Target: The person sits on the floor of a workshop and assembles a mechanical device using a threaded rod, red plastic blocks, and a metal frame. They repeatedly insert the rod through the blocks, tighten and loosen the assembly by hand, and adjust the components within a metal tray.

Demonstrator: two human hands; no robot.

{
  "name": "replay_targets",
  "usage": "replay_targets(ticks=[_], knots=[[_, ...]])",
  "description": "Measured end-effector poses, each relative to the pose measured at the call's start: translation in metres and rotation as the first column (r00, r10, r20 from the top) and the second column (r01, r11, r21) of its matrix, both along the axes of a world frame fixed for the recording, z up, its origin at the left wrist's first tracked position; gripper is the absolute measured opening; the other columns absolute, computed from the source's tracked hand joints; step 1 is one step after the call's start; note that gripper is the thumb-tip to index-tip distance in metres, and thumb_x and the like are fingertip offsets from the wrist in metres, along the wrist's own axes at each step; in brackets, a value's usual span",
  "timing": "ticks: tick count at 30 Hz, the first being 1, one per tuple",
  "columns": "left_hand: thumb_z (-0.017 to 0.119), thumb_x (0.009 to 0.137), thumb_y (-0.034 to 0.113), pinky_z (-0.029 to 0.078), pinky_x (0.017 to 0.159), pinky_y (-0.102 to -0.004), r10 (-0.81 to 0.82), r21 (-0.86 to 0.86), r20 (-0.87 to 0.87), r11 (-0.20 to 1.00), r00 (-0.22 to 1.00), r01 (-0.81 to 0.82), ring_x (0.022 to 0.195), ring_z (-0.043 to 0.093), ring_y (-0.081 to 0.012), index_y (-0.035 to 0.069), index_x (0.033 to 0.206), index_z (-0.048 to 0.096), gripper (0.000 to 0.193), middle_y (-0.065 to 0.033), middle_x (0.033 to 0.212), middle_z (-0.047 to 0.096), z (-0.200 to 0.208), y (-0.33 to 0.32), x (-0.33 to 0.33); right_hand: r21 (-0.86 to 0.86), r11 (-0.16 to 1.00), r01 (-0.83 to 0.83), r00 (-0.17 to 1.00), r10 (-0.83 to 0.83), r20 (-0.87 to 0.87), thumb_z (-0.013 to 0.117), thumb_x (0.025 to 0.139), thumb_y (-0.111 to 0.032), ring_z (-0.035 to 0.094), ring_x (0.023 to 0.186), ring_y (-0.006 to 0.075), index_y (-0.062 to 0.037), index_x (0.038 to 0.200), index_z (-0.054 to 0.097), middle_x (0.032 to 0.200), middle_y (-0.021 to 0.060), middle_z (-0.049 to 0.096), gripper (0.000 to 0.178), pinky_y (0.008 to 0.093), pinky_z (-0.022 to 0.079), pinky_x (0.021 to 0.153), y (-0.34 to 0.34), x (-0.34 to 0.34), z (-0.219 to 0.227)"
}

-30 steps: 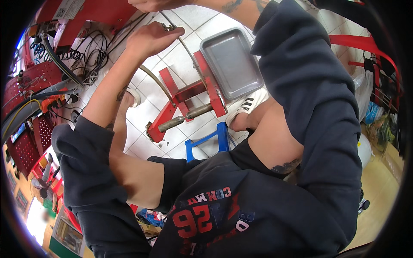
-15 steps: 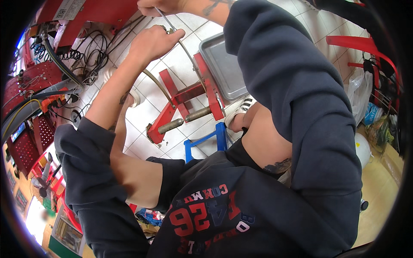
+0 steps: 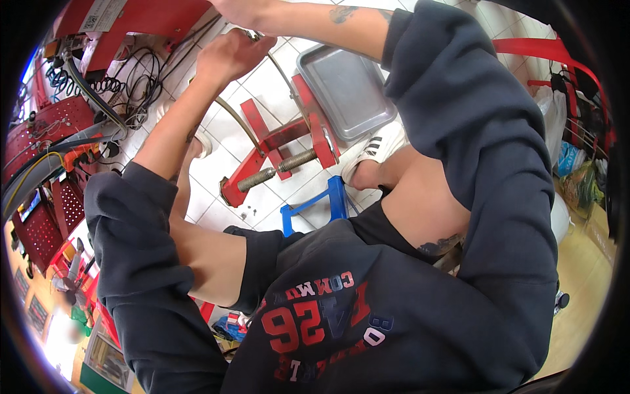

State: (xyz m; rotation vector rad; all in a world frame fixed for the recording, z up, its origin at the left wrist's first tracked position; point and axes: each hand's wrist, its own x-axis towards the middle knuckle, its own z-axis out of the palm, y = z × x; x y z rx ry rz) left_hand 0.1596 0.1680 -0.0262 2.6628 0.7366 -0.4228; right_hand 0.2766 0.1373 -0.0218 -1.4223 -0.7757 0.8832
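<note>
My left hand (image 3: pixel 230 58) is closed near the top, its thumb toward the right, around something small and metallic that its fingers mostly hide. Beside it, my right hand (image 3: pixel 244 10) is partly cut off by the upper edge; its fingers look curled, and what they hold cannot be made out. Below them on the tiles stands a red metal frame (image 3: pixel 283 136) with a thick threaded rod (image 3: pixel 298 159). Two slender bent rods or tubes, one at the left (image 3: pixel 240 119) and one at the right (image 3: pixel 286 80), rise from the frame toward my hands.
A grey metal tray (image 3: pixel 348 92) lies right of the frame. A low blue stool (image 3: pixel 338 197) stands between my legs. Black cables (image 3: pixel 147 79) and red machinery (image 3: pixel 157 20) are at the left. A red chair (image 3: pixel 538 49) and plastic bags (image 3: pixel 581 177) are at the right.
Both hands have shifted slightly upward in view, the right partly out of it. The slim metal tool that showed between them is now mostly hidden. The right forearm has swung lower and flatter.
</note>
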Motion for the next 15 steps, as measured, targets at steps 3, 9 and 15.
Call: replay_targets(ticks=[3,9,15], knots=[[0.054,0.087,0.068,0.053,0.086,-0.0447,0.043,-0.157,0.395,0.987,0.918,0.021,0.102,0.069,-0.0382,0.001,0.1,0.074,0.071,-0.0243,0.1,0.073,-0.018,0.02,-0.028,0.046,0.991,-0.124,0.943,0.103,0.318,0.066,0.089,-0.035,0.067,0.073,0.0288,0.0006,0.084,0.072,0.078,0.0169,0.069,0.036,0.0381,0.053,0.069,-0.033,-0.037,0.039],[0.06,0.086,0.058,0.053,0.08,-0.0478,0.101,-0.002,-0.085,0.995,0.991,-0.102,0.095,0.07,-0.0419,-0.003,0.092,0.074,0.063,-0.0273,0.095,0.071,0.011,0.029,-0.014,0.197,0.891,-0.409,0.784,0.232,0.576,0.063,0.099,-0.029,0.059,0.083,0.0195,-0.0015,0.097,0.066,0.085,0.0084,0.063,0.028,0.034,0.048,0.082,-0.106,-0.045,0.021],[0.073,0.076,0.057,0.054,0.075,-0.0459,0.068,-0.05,-0.077,0.996,0.995,-0.072,0.084,0.071,-0.0383,-0.004,0.087,0.071,0.062,-0.0242,0.082,0.07,0.018,0.025,-0.013,0.237,0.951,-0.197,0.755,-0.007,0.656,0.068,0.092,-0.021,0.053,0.11,0.0303,-0.0047,0.137,0.044,0.113,0.0172,0.053,0.053,0.0416,0.043,0.1,-0.125,-0.039,-0.017]])
